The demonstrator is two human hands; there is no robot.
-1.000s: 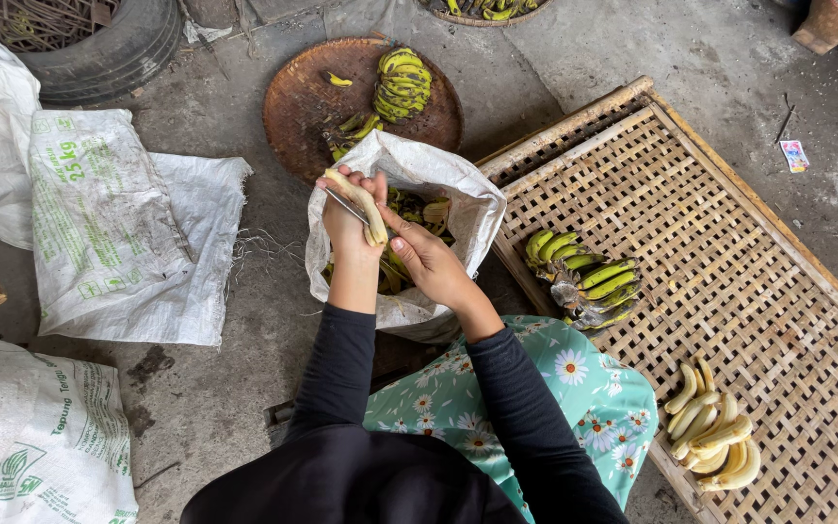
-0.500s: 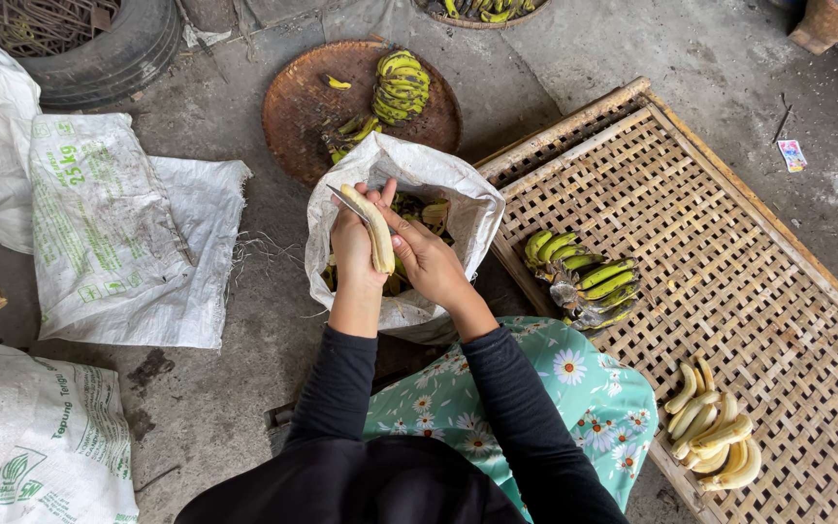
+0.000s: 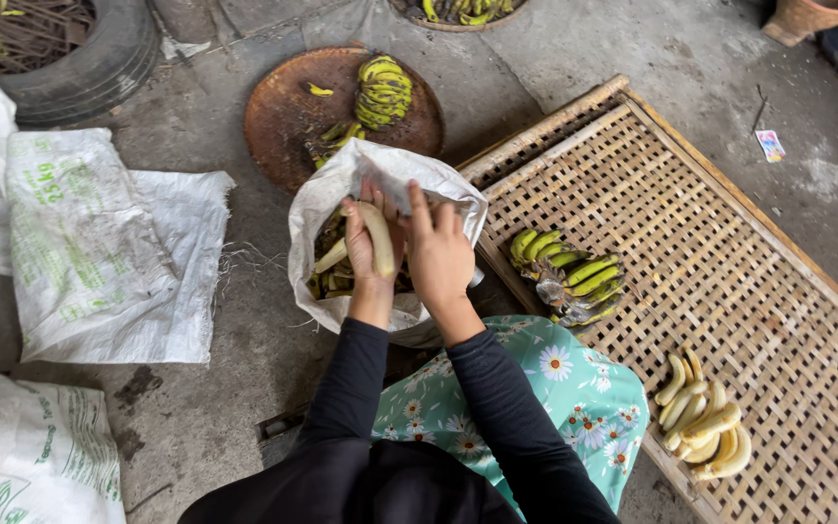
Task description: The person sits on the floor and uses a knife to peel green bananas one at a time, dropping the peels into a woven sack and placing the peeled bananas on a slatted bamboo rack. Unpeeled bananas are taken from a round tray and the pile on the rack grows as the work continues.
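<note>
Concrete floor (image 3: 632, 58) w/ woven bamboo tray (image 3: 729, 262), sacks. Left hand (image 3: 370, 243) grips peeled banana (image 3: 378, 236) over white sack (image 3: 341, 184); right hand (image 3: 438, 254) half-open, touching it.

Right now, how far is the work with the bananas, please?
Done: peeled pale bananas lie on the woven bamboo tray. In hand: the left hand holds a peeled banana over the white sack, which holds peels; the right hand touches it. Left: an unpeeled green-yellow bunch on the tray and another bunch on the round brown tray.
</note>
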